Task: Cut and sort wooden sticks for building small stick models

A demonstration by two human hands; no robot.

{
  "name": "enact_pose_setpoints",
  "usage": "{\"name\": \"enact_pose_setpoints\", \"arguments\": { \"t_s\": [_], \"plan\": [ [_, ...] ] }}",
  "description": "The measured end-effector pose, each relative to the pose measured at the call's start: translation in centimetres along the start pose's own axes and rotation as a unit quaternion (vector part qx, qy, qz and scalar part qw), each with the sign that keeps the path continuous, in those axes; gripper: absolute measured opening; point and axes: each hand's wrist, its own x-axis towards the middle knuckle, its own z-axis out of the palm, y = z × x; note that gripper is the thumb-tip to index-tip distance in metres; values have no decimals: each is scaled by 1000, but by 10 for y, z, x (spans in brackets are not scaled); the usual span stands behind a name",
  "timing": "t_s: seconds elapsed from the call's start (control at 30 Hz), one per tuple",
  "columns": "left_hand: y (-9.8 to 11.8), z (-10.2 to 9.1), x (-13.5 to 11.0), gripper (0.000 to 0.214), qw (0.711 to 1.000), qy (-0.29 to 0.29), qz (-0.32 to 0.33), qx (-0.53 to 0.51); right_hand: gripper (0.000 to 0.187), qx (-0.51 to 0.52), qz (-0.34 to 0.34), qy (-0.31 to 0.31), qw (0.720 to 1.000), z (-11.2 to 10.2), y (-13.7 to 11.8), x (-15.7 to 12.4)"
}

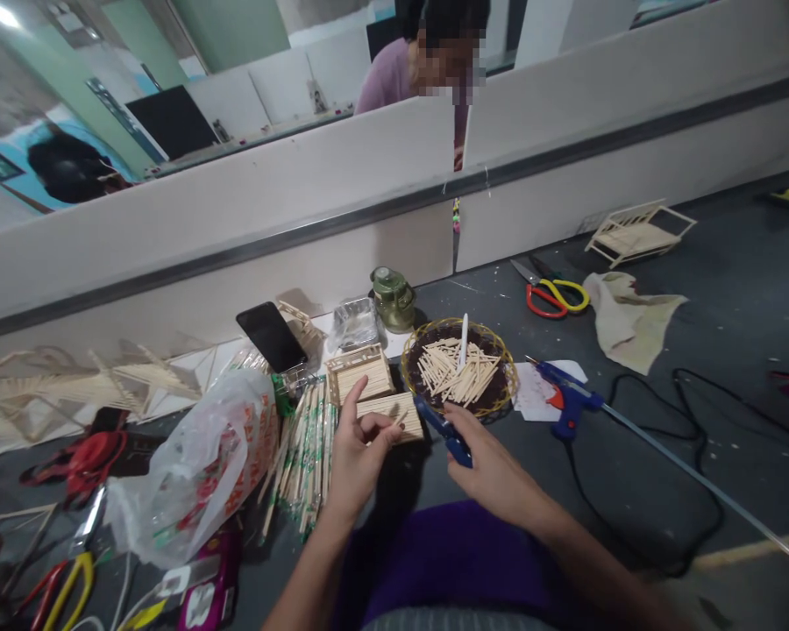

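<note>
Plastic bag [197, 464] obstructs leftward passage, glue gun [569, 408] rightward.

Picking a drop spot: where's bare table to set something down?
Mostly bare: table right of the cloth, between the toy bench and black cable. Smaller: behind the basket, between bottle and scissors. Crowded: left of the left hand, packed with wrapped sticks and a plastic bag.

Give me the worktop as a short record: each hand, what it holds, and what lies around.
Left hand: pinching what looks like a short stick
Right hand: holding a blue tool; exact type unclear
Beyond the hands: woven basket holding loose sticks, with a white handle among them
Right side: blue glue gun, its nozzle over white paper
Left side: wrapped sticks beside a plastic bag
</note>
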Motion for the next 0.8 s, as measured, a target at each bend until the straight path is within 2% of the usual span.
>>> {"name": "enact_pose_setpoints", "arguments": {
  "t_s": [0.1,0.23,0.4,0.8],
  "plan": [
    [1,6,-1,79,1000,-17,-6,1,58,1,-30,30,999,3,-8,-8],
    [2,14,-1,80,999,-30,-15,11,53,-14,-41,30,999,7,-13,-9],
    [-1,18,3,80,997,-61,-15,44,51,-33,-38,51,997,13,-4,-7],
    [-4,23,14,70,980,-86,12,182,46,-2,-16,42,999,14,9,0]
  ]
}}
